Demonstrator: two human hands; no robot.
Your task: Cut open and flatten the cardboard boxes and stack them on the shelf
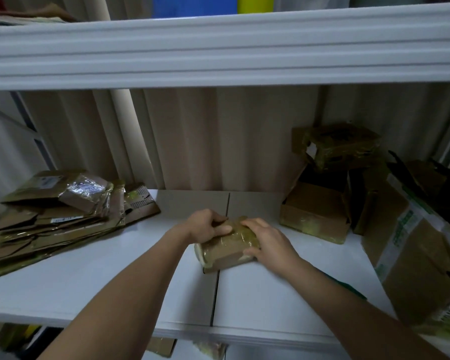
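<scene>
Storeroom (shelf (63, 287), flattened cardboard (50, 224))

Bare shelf (94, 281) lies open near the front edge and between the flattened cardboard pile (55, 219) on the left and the unopened boxes (320, 211) on the right. The upper shelf (218, 53) closes overhead.

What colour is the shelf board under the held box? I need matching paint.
White, or pale grey in this dim light; head view.

Two hands, left hand (205, 226) and right hand (266, 239), meet on one small taped box (227, 246). One pile of flattened cardboard (55, 216) lies far left. About four unflattened boxes (315, 211) crowd the right; overlap blurs the exact count.
</scene>
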